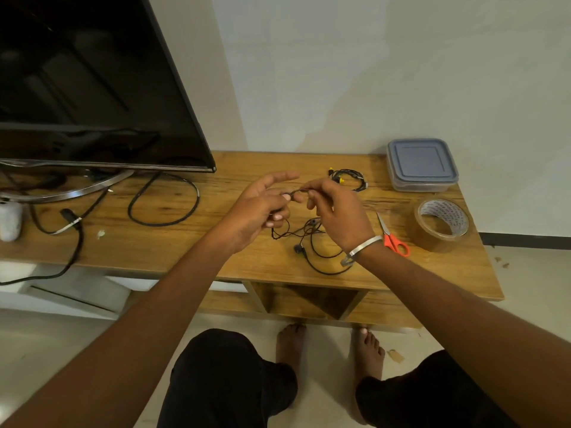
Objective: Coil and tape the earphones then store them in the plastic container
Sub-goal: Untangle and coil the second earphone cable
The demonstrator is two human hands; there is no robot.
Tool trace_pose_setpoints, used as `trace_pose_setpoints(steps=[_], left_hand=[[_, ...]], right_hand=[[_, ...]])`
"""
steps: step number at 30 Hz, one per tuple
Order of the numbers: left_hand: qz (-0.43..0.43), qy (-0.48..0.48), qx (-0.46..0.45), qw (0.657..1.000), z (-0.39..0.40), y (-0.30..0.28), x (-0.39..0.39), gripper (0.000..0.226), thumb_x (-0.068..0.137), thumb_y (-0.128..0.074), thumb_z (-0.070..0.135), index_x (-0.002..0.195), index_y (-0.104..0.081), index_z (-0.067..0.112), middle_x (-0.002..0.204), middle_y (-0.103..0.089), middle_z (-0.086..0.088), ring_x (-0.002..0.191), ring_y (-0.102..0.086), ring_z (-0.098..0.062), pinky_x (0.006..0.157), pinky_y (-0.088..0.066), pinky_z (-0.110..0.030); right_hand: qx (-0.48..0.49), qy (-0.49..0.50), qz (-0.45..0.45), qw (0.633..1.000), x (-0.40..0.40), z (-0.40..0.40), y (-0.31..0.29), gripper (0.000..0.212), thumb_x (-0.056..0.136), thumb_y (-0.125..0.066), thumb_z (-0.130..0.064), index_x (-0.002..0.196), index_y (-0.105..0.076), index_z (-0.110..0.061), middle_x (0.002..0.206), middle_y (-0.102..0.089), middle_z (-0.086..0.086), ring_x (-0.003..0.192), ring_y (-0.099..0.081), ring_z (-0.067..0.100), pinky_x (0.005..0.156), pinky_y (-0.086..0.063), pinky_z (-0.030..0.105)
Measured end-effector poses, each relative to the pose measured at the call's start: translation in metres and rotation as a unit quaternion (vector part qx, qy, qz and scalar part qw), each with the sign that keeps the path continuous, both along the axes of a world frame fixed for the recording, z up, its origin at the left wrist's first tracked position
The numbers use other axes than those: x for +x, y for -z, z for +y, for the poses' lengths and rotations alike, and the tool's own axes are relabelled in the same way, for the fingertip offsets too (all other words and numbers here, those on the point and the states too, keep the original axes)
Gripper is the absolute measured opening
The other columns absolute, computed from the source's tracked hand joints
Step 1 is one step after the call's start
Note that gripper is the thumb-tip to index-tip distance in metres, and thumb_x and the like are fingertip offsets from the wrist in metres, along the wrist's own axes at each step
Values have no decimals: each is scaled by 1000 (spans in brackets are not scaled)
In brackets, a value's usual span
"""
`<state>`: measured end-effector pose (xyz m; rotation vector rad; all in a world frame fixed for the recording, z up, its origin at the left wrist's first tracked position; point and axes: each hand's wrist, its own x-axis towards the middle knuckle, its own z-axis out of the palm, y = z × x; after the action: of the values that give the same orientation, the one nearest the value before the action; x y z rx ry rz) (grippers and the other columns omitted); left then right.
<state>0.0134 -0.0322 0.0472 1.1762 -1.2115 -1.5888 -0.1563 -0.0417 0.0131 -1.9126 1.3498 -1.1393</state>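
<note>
Black earphones (pixel 312 242) lie loose and tangled on the wooden table (pixel 191 242), one earbud near the front. Their cable rises to my hands. My left hand (pixel 262 205) pinches the cable between thumb and curled fingers, index finger stretched out. My right hand (pixel 336 211) pinches the same cable just to the right, a short stretch taut between the two. A second pair of earphones (pixel 349 179) with yellow tips lies coiled farther back. The plastic container (pixel 421 165) with a blue-grey lid on stands at the back right. A brown tape roll (pixel 441 225) lies at the right.
Orange-handled scissors (pixel 392 236) lie between my right wrist and the tape. A television (pixel 92 81) on a metal stand fills the left, with black power cables (pixel 163 205) looped on the table. A white object (pixel 10 220) sits at the far left edge.
</note>
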Motion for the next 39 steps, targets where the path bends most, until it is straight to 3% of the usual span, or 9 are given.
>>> trace_pose_setpoints(steps=[6, 11, 16, 23, 26, 30, 33, 36, 39], left_hand=[[-120, 0, -35, 992, 5, 9, 5, 27, 99, -51, 9, 124, -60, 13, 84, -69, -2, 41, -35, -5, 43, -32, -18], [-163, -25, -26, 986, 3, 8, 9, 21, 97, -58, 20, 111, -68, 9, 66, -60, 0, 43, -40, -6, 43, -36, -16], [-196, -47, -43, 979, 0, 9, 12, 19, 94, -62, 30, 95, -72, 14, 59, -56, 6, 49, -48, -2, 49, -42, -16], [-204, -60, -60, 975, -2, 14, 11, 25, 99, -54, 31, 85, -68, 14, 62, -56, -4, 55, -54, -11, 51, -45, -21], [-221, -66, -61, 971, -4, 18, 11, 24, 98, -55, 30, 85, -69, 16, 60, -55, -3, 54, -53, -12, 53, -47, -24], [-224, -57, -59, 971, -2, 22, 10, 17, 96, -59, 25, 96, -70, 12, 63, -55, -3, 56, -53, -9, 58, -50, -25], [-232, -45, -48, 971, 0, 25, 9, 19, 93, -63, 28, 105, -71, 16, 75, -61, 0, 61, -58, -8, 64, -54, -27], [-265, -23, -40, 963, 0, 29, 8, 18, 88, -68, 40, 103, -70, 29, 80, -65, 1, 68, -65, -9, 72, -56, -35], [-278, -5, -55, 959, 3, 31, -2, 23, 83, -73, 43, 103, -73, 31, 88, -70, 14, 85, -67, -3, 81, -53, -29]], right_hand=[[26, 120, -53, 991, -18, -11, 2, 16, 97, -46, -14, 101, -62, -18, 70, -62, -7, 58, -53, 2, 58, -46, 21], [49, 185, -62, 980, -31, -15, 4, 15, 96, -48, -12, 99, -62, -18, 79, -67, -1, 61, -54, -4, 55, -40, 7], [75, 205, -34, 975, -37, -14, 7, 16, 95, -47, -12, 99, -63, -10, 80, -69, 4, 74, -62, 14, 70, -51, 29], [116, 186, 27, 975, -33, -13, 15, 19, 93, -49, -9, 103, -66, -8, 98, -70, 6, 90, -64, 21, 77, -48, 27], [138, 181, 49, 972, -33, -11, 14, 23, 92, -49, -9, 106, -66, -10, 101, -69, 3, 89, -62, 18, 69, -42, 21], [146, 149, 45, 977, -32, -10, 17, 24, 91, -48, -8, 103, -67, -16, 96, -68, 1, 64, -58, 15, 52, -45, 21], [157, 138, -17, 978, -29, -11, 18, 21, 91, -48, -7, 94, -64, -21, 93, -68, -2, 73, -64, 21, 65, -55, 34], [181, 109, -127, 969, -25, -9, 13, 23, 93, -43, 0, 92, -60, -16, 88, -65, 3, 73, -65, 18, 70, -55, 26], [227, 61, -259, 937, -21, -6, 6, 26, 96, -38, 3, 89, -55, -15, 75, -61, 7, 61, -66, 16, 64, -57, 28]])
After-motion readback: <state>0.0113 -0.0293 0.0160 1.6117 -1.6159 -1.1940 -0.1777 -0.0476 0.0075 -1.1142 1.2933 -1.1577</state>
